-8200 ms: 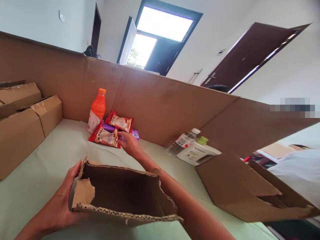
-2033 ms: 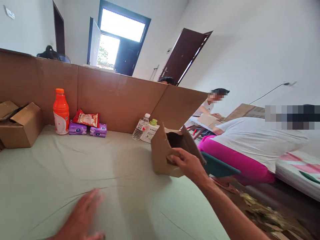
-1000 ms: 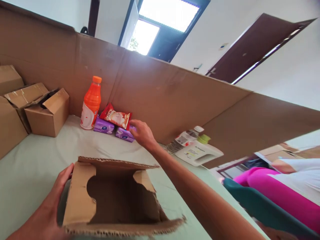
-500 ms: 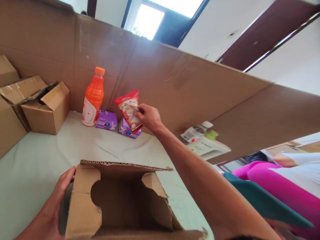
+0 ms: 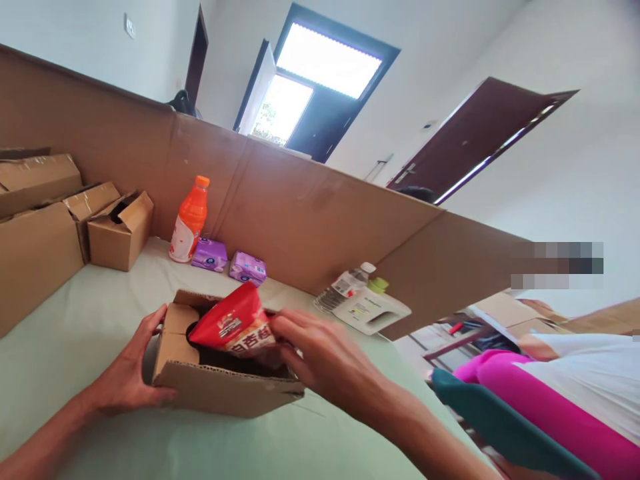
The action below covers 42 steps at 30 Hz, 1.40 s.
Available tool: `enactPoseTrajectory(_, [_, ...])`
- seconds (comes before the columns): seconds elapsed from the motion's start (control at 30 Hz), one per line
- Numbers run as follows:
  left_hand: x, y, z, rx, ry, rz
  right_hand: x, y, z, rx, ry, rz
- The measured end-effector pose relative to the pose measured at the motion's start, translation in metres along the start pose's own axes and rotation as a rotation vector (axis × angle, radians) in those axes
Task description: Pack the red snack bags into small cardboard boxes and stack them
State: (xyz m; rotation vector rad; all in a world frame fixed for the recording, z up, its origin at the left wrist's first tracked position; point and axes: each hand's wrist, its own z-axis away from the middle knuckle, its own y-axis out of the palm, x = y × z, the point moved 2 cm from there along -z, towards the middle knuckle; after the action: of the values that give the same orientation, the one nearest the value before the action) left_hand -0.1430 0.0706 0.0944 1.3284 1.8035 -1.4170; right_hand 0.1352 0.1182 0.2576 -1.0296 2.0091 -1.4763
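Note:
An open cardboard box (image 5: 220,387) with torn flaps sits on the pale green table (image 5: 90,313) just in front of me. My left hand (image 5: 129,370) grips its left side. My right hand (image 5: 315,353) holds a red snack packet (image 5: 233,325) over the box opening, its lower end dipping inside. At the back stand an orange drink bottle (image 5: 190,219) and two purple packs (image 5: 210,254) (image 5: 247,268) against the cardboard wall.
A tall cardboard partition (image 5: 310,220) runs along the table's far side. Brown boxes (image 5: 120,230) are stacked at the left. A water bottle (image 5: 344,288) and a white jug with green cap (image 5: 373,310) lie at the right. A person in pink trousers (image 5: 540,407) sits beyond the table's right edge.
My right hand lifted the red snack packet off the purple packs and carried it back to the box opening. My left hand stayed on the box's side.

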Motion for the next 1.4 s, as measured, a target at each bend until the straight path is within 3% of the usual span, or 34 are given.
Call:
enactPoseTrajectory(0.1, [0.003, 0.002, 0.001, -0.004, 0.020, -0.021, 0.003, 0.005, -0.019, 0.413, 0.033, 0.185])
enactPoseTrajectory(0.23, [0.001, 0.002, 0.002, 0.019, 0.011, -0.016, 0.019, 0.032, -0.047, 0.750, 0.010, 0.137])
enactPoseTrajectory(0.37, [-0.005, 0.002, 0.003, 0.045, 0.074, 0.005, 0.027, 0.070, -0.058, 0.860, 0.056, -0.006])
enactPoseTrajectory(0.47, [-0.005, 0.002, 0.003, 0.043, 0.105, 0.007, 0.021, 0.074, -0.057, 0.878, 0.090, -0.036])
enactPoseTrajectory(0.53, [-0.002, 0.002, 0.002, 0.039, 0.093, -0.012, 0.015, 0.057, -0.053, 0.810, 0.058, -0.130])
enactPoseTrajectory(0.57, [-0.001, 0.002, 0.001, 0.038, 0.089, -0.018, 0.012, 0.044, -0.050, 0.713, 0.045, -0.197])
enactPoseTrajectory(0.7, [0.000, 0.000, 0.001, 0.029, 0.096, -0.025, 0.000, -0.008, -0.017, 0.134, 0.083, -0.369])
enactPoseTrajectory(0.8, [-0.011, 0.000, 0.004, -0.041, 0.123, -0.118, -0.004, -0.013, 0.025, -0.072, 0.105, -0.302])
enactPoseTrajectory(0.93, [-0.035, 0.002, 0.008, -0.215, 0.167, -0.186, -0.011, 0.014, 0.063, -0.182, 0.101, -0.162])
enactPoseTrajectory(1.07, [-0.046, 0.009, 0.004, -0.262, 0.129, -0.193, -0.021, 0.026, 0.064, -0.300, 0.161, -0.086])
enactPoseTrajectory(1.27, [-0.053, 0.014, 0.002, -0.370, 0.073, -0.128, -0.018, 0.046, 0.051, -0.075, 0.091, -0.213])
enactPoseTrajectory(1.33, [-0.053, 0.012, 0.000, -0.342, 0.058, -0.142, -0.015, 0.053, 0.052, -0.084, 0.101, -0.236])
enactPoseTrajectory(1.4, [-0.050, 0.008, -0.006, -0.235, 0.047, -0.114, -0.015, 0.059, 0.054, -0.106, 0.114, -0.254])
